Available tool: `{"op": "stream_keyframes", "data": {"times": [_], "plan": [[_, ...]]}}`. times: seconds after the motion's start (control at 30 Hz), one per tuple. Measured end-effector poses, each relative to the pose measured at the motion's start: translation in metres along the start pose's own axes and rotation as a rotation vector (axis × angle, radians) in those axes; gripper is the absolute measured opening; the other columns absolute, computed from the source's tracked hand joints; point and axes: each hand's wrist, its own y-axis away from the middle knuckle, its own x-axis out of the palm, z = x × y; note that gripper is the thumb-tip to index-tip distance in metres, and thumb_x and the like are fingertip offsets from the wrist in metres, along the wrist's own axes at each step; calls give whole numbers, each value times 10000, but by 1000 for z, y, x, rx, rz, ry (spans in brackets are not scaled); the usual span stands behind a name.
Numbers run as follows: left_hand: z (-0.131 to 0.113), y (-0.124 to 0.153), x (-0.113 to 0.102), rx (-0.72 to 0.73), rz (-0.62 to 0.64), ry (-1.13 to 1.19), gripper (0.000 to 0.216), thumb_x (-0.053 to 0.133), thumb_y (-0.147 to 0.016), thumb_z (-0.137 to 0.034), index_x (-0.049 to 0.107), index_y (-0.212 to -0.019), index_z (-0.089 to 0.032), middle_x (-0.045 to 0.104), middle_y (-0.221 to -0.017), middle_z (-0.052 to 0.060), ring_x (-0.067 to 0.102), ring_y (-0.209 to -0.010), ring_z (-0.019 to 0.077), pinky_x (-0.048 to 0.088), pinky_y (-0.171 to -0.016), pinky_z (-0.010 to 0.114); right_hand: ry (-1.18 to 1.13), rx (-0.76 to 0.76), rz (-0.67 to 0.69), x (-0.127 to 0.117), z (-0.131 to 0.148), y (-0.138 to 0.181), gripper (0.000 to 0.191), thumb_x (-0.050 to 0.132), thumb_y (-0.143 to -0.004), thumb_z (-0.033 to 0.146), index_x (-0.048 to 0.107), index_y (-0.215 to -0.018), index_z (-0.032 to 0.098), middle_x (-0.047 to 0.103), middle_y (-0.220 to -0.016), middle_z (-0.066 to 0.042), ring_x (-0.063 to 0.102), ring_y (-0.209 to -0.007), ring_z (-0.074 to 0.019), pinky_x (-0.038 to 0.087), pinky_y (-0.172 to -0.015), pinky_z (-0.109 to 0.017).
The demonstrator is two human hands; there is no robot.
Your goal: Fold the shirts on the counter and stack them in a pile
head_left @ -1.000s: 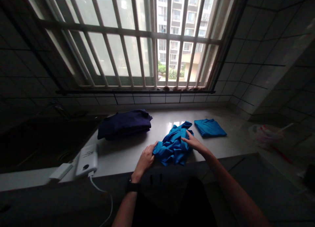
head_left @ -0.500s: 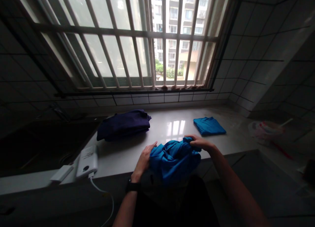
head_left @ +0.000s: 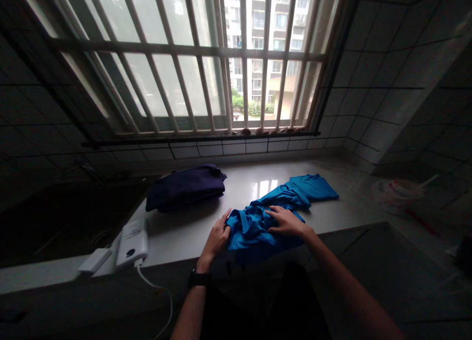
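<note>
A crumpled bright blue garment [head_left: 258, 217] lies at the front edge of the pale counter [head_left: 184, 231], one part stretched back and to the right. My left hand [head_left: 217, 236] grips its left edge with curled fingers. My right hand [head_left: 285, 221] rests flat on top of the cloth, fingers spread. The stretched part reaches a folded blue garment [head_left: 315, 186] behind and to the right. A folded dark navy garment [head_left: 186, 186] sits at the back left.
A white power bank [head_left: 131, 237] with a white cable [head_left: 162, 295] lies left of my hands, a small white block [head_left: 94, 260] beside it. A dark sink [head_left: 62, 217] is further left. A plastic bag [head_left: 396, 192] sits far right. Barred window behind.
The blue garment was lifted as a bundle toward me, and now it lies spread on the counter reaching toward the folded blue one. My right hand went from gripping it to pressing flat.
</note>
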Motion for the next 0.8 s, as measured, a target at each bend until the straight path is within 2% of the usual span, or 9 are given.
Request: {"op": "stream_keyframes", "data": {"times": [0.13,0.27,0.33,0.37,0.43,0.53,0.6,0.67,0.8], "plan": [[-6,1,-2,102,129,-32,355,577,-898,-364,730,-1184,-218,735,-1156,95,658,-1099,259,512,-1000,416,66,51,68,2,22,7,349,580,-847,110,654,-1187,130,667,-1223,-173,617,-1137,-295,475,-961,-381],[-2,-1,3,110,74,-15,213,611,-822,-237,721,-999,-196,733,-1126,102,671,-1074,252,516,-1002,410,-237,-215,500,-24,29,14,249,721,-793,210,694,-1038,173,717,-1003,-39,646,-929,-212,495,-845,-292],[-1,-3,4,91,24,14,222,540,-823,-173,683,-992,-188,723,-1106,96,675,-1029,228,533,-962,386,-461,-295,607,-34,28,15,312,738,-827,355,701,-1082,178,719,-1033,-28,651,-968,-203,504,-867,-285],[-1,-3,5,74,-2,23,223,515,-823,-158,664,-987,-184,718,-1063,88,676,-978,215,543,-922,372,-559,-290,581,-35,27,14,367,712,-858,420,695,-1134,179,716,-1089,-41,653,-1018,-210,509,-893,-294],[-3,-3,4,31,-39,34,219,488,-812,-134,633,-968,-181,697,-941,57,661,-840,186,552,-821,338,-659,-185,380,-25,27,11,457,645,-907,487,655,-1258,194,685,-1241,-81,642,-1129,-235,517,-949,-336],[-12,-2,1,7,-47,80,246,490,-782,-112,618,-980,-183,676,-865,26,637,-773,163,541,-769,310,-503,-14,28,3,36,7,581,676,-885,438,564,-1399,191,606,-1393,-150,586,-1258,-301,480,-1052,-441],[-23,0,-1,14,-47,154,280,505,-809,-144,615,-1062,-187,687,-893,30,650,-815,171,548,-779,317,-374,-4,-17,19,47,8,616,690,-876,379,529,-1430,165,620,-1363,-175,587,-1251,-317,451,-1081,-470],[-37,4,-3,21,-36,269,301,520,-863,-228,595,-1152,-187,699,-931,50,668,-848,194,567,-767,341,-344,-50,92,23,58,12,509,654,-905,370,573,-1360,157,690,-1216,-148,655,-1101,-281,498,-1005,-432],[-70,14,-6,44,50,450,326,590,-883,-342,595,-1168,-185,704,-1096,114,696,-920,233,596,-770,379,-548,-249,519,10,71,22,292,733,-833,416,689,-998,179,713,-930,-40,663,-833,-190,543,-801,-311]]}}
